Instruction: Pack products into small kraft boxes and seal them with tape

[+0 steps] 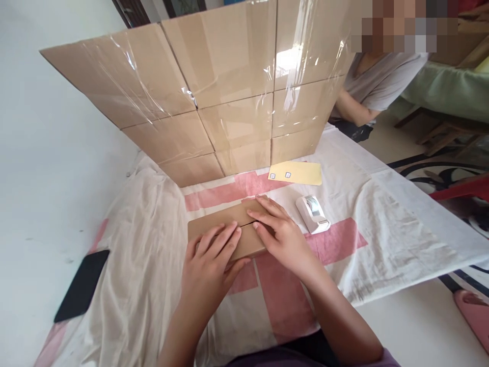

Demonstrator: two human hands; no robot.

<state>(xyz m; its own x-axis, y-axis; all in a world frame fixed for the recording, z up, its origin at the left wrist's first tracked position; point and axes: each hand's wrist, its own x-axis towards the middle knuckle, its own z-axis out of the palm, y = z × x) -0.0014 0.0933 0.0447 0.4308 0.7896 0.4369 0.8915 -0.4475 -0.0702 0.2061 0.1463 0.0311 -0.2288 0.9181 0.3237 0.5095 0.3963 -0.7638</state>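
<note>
A small brown cardboard box (246,243) lies on the cloth in front of me, its two top flaps meeting at a narrow seam. My left hand (214,252) holds it at the left, fingers across the top and thumb along the near side. At the right end my right hand (277,227) grips the same box, with fingertips pressing the flaps beside the seam. Right of that hand stands a white tape dispenser (312,214) with a clear roll in it. Beyond is a yellow card (301,173) bearing two small stickers.
Behind the box rises a tall wall of taped cardboard panels (237,86). The table wears a white and pink cloth (385,224). At the left, by the white wall, lies a black phone-like slab (82,285). Another person (389,81) sits beyond the table at the right.
</note>
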